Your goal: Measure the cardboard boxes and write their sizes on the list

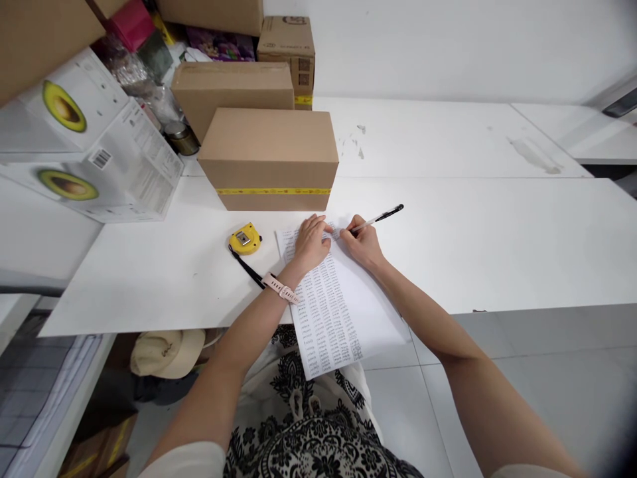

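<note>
A pen [381,217] with a dark end is gripped in my right hand [362,244], its lower end at the upper part of a paper sheet [326,318]. Columns of small handwriting fill the sheet's left side, while its right side is blank. The sheet's lower part hangs past the table's front edge. My left hand [312,243] lies on the top left of the sheet, fingers stretched out. Left of the paper sits a yellow tape measure [245,238] with a black strap. A pink watch band [281,288] is on my left wrist.
Behind the tape measure stands a closed cardboard box [269,159] with yellow tape, and more boxes are behind it. White avocado-print boxes [114,159] and a jar [181,137] are at the left. A beige cap [166,352] lies below the white table [472,245].
</note>
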`<state>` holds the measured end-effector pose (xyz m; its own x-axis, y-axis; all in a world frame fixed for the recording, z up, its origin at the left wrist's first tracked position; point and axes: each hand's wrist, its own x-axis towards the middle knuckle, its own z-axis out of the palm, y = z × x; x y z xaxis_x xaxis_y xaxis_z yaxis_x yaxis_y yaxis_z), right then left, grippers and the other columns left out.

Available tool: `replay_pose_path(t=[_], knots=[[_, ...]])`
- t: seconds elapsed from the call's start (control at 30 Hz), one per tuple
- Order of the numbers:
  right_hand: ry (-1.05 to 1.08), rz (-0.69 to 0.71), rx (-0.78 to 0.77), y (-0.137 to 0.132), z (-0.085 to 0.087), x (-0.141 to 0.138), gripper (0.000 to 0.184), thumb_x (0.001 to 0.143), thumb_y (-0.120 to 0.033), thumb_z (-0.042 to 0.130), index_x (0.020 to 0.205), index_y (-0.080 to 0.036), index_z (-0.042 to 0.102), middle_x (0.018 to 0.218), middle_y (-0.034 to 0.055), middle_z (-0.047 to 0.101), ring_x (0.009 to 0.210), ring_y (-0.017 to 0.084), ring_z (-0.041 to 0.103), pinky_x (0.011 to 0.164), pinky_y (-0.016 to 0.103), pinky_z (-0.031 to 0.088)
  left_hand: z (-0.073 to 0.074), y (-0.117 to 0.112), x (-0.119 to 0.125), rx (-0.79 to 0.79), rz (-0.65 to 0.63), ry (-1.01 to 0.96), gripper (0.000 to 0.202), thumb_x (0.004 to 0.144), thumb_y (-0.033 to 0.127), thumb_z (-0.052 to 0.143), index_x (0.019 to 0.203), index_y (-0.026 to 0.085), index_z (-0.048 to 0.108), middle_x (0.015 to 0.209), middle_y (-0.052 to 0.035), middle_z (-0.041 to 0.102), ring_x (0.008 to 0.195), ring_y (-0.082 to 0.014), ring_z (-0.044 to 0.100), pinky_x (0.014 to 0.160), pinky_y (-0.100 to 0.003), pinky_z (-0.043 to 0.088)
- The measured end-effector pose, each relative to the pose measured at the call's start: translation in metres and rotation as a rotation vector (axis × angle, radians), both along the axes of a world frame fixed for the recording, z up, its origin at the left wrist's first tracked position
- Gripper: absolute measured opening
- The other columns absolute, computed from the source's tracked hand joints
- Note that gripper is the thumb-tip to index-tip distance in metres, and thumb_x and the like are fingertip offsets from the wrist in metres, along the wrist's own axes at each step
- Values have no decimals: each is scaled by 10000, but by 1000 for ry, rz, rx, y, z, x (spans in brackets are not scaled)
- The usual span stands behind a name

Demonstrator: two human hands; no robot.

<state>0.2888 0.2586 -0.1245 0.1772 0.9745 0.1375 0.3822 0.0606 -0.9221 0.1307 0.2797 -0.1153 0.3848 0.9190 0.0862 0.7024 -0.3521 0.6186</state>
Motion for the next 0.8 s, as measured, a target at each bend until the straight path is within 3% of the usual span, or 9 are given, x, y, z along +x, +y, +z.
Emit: replay_pose_path(t=[0.8], knots=[[7,20,-1,1,2,2,172,710,-281,591,656,-233,436,556,-64,403,559,115,357,533,270,277,1,0,0,-10,-3,-1,251,846,36,560,1025,192,643,1512,-98,563,1512,-260,371,1284,-463,250]])
